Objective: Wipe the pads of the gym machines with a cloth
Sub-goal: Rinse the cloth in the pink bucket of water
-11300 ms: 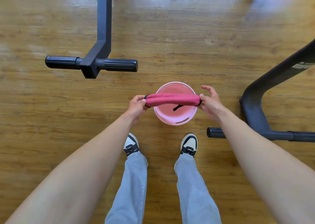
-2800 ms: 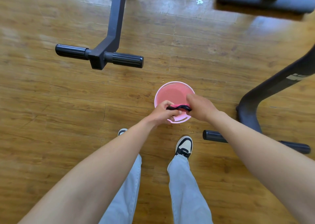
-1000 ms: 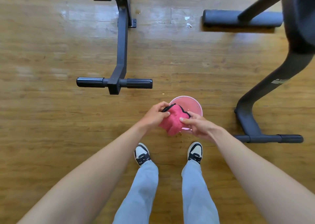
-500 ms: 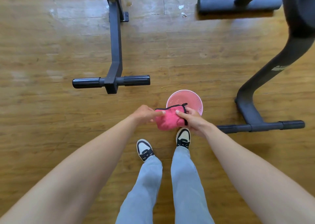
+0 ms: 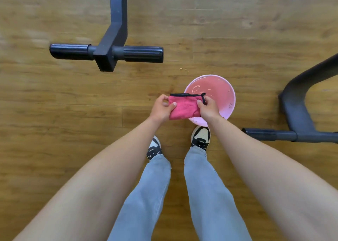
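1. You hold the pink cloth [image 5: 183, 106] between both hands at about waist height, partly over the near-left rim of the pink bucket [image 5: 230, 101]. It hangs in the air and touches neither bucket nor floor.
2. The cloth is folded into a compact, roughly rectangular pad. The nap looks like terry or microfibre. A black stitched hem runs along its far edge and curls down at the far right corner.
3. Your left hand [image 5: 161, 108] pinches the cloth's left edge, thumb on top and fingers curled behind it.
4. Your right hand [image 5: 208, 107] pinches the right edge the same way, its thumb pressed down just beside the black hem corner.
5. The bucket stands on the floor just beyond your right shoe [image 5: 200, 136]. It holds pinkish water with a few specks on the surface.
6. Your left shoe [image 5: 154, 149] is set a little further back. Both shoes are black and cream, under light blue jeans [image 5: 210, 195].
7. The floor [image 5: 54, 121] is warm brown wood-look planking with visible seams. A few small crumbs lie just left of the bucket's far side.
8. Far left: a dark grey machine frame [image 5: 117, 21] ending in a crossbar with two black ribbed handgrips [image 5: 142, 54].
9. Right: a second dark frame [image 5: 296, 103] curves down to a floor bar. It sits well apart from the bucket.
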